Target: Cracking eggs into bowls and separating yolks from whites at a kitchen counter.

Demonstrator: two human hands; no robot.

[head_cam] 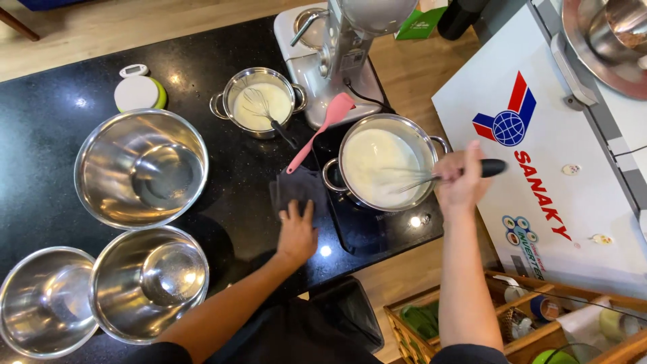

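Right hand: the right hand is seen closed around the black handle of a whisk, whose wires are dipped into white liquid.
Large pot: the steel pot with the white liquid is set on a dark cooktop at the right end of the counter; the whisk is leaned over its right rim.
Left hand: the left hand is laid flat, fingers spread, on a dark folded cloth just left of the pot; nothing is gripped.
Spatula: a pink spatula is rested between the two pots, its blade near the stand mixer.
Small pot: a smaller pot of pale cream is placed behind, with a second whisk left standing in it.
Bowls: three empty steel bowls, one large and two at the near edge, are grouped on the left.
Timer: a white and green timer is set at the back.
Risk: liquid could be slopped over the rim if the whisk is driven hard, since the pot is filled fairly high and is not steadied. The cloth, lying just beside the cooktop, could be scorched if it is pushed onto it.
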